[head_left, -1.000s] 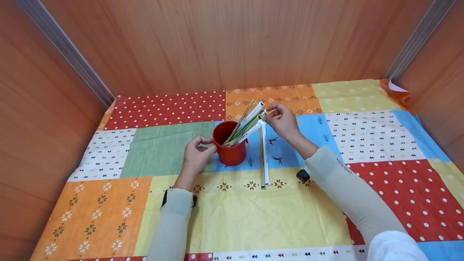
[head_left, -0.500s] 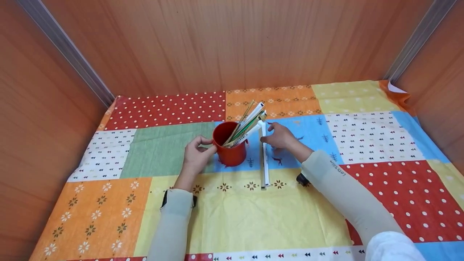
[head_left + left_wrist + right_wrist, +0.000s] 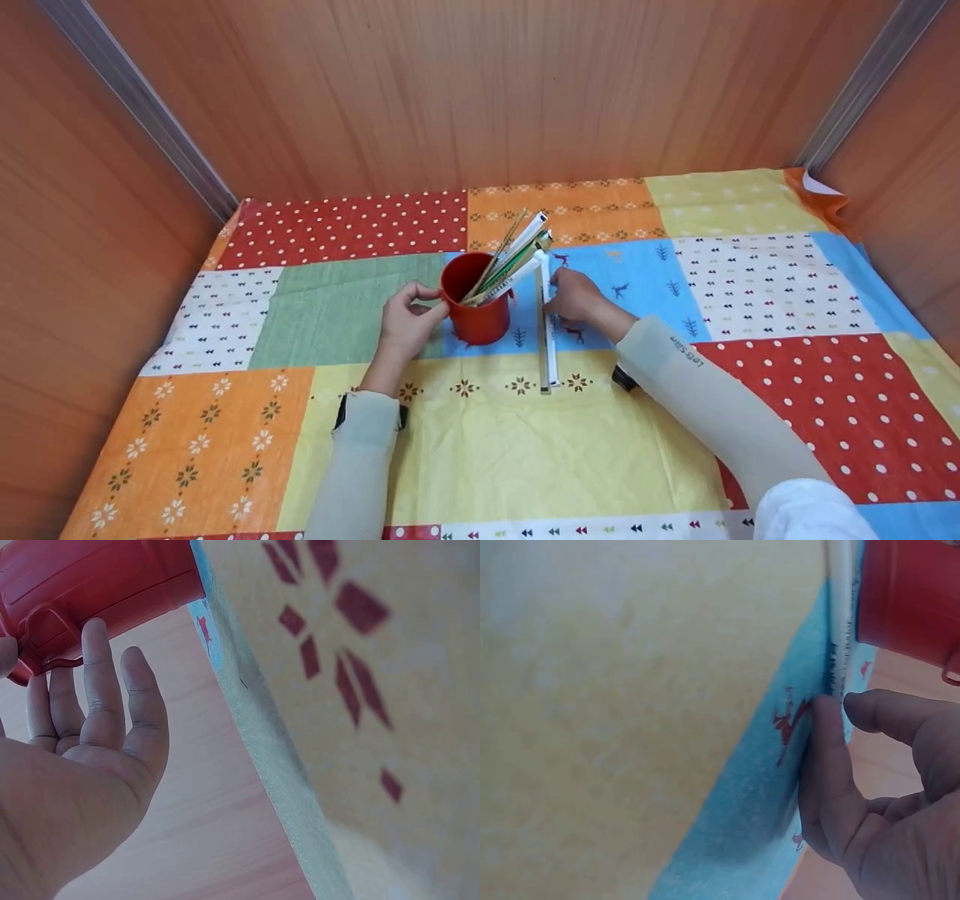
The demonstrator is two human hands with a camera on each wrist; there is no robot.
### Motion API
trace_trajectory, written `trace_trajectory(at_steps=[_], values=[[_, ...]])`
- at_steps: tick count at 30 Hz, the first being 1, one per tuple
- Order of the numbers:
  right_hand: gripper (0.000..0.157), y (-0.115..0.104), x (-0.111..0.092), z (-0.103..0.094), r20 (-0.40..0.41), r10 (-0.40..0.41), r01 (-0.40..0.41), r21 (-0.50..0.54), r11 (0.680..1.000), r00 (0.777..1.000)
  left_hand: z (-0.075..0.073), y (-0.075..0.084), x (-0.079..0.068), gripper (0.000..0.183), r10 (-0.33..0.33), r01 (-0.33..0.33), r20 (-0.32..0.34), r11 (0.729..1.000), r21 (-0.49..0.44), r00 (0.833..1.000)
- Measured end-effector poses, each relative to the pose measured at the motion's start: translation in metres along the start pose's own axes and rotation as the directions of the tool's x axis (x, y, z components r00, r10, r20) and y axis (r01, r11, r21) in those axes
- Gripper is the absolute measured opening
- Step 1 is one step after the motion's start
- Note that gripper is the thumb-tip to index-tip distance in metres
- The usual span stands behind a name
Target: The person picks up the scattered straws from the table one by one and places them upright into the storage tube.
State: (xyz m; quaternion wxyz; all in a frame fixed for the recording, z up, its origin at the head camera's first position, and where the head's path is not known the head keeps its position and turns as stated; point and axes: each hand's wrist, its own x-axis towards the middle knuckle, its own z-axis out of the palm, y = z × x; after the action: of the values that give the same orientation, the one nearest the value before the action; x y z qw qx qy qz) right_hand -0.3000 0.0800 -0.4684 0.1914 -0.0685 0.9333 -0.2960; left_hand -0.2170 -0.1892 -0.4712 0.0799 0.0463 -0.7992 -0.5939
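A red cup [image 3: 480, 324] stands upright on the patchwork cloth, with several thin sticks [image 3: 508, 255] leaning out to the right, some in white wrappers. On the cup's left side my left hand [image 3: 405, 321] pinches the small wire-like handle [image 3: 49, 615] near the rim; its other fingers lie extended. Right of the cup lie a white paper-wrapped stick [image 3: 553, 358] and a beige-wrapped one [image 3: 544, 371], side by side. My right hand [image 3: 579, 297] holds the white one between thumb and index finger near its far end, as the right wrist view shows.
A patchwork-print tablecloth [image 3: 525, 450] covers the table. Wood-grain panels [image 3: 495, 97] close off the back and both sides. The cloth's far right corner [image 3: 819, 181] is folded up.
My right hand has come from the tops of the sticks in the cup down to the white-wrapped stick on the cloth and taken hold of it. My left hand and the cup stay put.
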Motion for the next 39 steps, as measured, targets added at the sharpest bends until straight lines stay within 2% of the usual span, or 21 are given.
trace_trajectory(at_steps=[9, 16, 20, 23, 28, 31, 32, 37, 39], values=[[0.040, -0.003, -0.003, 0.003, -0.051, -0.002, 0.000, -0.039, 0.999, 0.999, 0.000, 0.001, 0.000, 0.015, -0.006, 0.006, -0.002, 1.000, -0.004, 1.000], [0.050, -0.003, -0.005, 0.001, -0.068, 0.006, -0.008, -0.024, 1.000, 0.998, 0.001, 0.001, 0.000, 0.014, 0.006, -0.006, 0.007, 1.000, -0.004, 1.000], [0.049, -0.004, -0.005, 0.002, -0.087, -0.022, 0.013, -0.104, 0.995, 0.996, 0.001, 0.000, 0.000, 0.013, 0.025, -0.024, 0.004, 1.000, -0.018, 1.000], [0.047, -0.005, -0.006, 0.004, -0.086, -0.003, -0.006, -0.099, 0.995, 0.996, 0.001, 0.000, 0.000, 0.014, 0.034, -0.033, 0.005, 0.999, -0.019, 0.999], [0.043, -0.005, -0.005, 0.004, -0.075, 0.038, -0.042, -0.043, 0.998, 0.996, 0.001, -0.001, 0.000, 0.014, 0.029, -0.028, 0.011, 0.999, -0.014, 1.000], [0.038, -0.003, -0.003, 0.001, -0.059, 0.057, -0.055, 0.026, 0.998, 0.997, 0.000, 0.002, -0.001, 0.014, 0.018, -0.018, 0.019, 1.000, -0.013, 1.000], [0.039, -0.003, -0.002, -0.001, -0.055, 0.060, -0.057, 0.055, 0.997, 0.997, -0.001, 0.008, -0.003, 0.014, 0.012, -0.012, 0.023, 1.000, -0.008, 1.000], [0.047, -0.004, -0.003, -0.011, -0.058, 0.053, -0.044, 0.150, 0.988, 0.997, -0.002, 0.010, -0.002, 0.018, -0.021, 0.020, 0.033, 1.000, 0.007, 0.999], [0.048, -0.007, -0.005, -0.015, -0.061, 0.058, -0.046, 0.184, 0.982, 0.996, -0.001, 0.001, 0.002, 0.018, -0.012, 0.012, 0.027, 1.000, 0.003, 1.000]])
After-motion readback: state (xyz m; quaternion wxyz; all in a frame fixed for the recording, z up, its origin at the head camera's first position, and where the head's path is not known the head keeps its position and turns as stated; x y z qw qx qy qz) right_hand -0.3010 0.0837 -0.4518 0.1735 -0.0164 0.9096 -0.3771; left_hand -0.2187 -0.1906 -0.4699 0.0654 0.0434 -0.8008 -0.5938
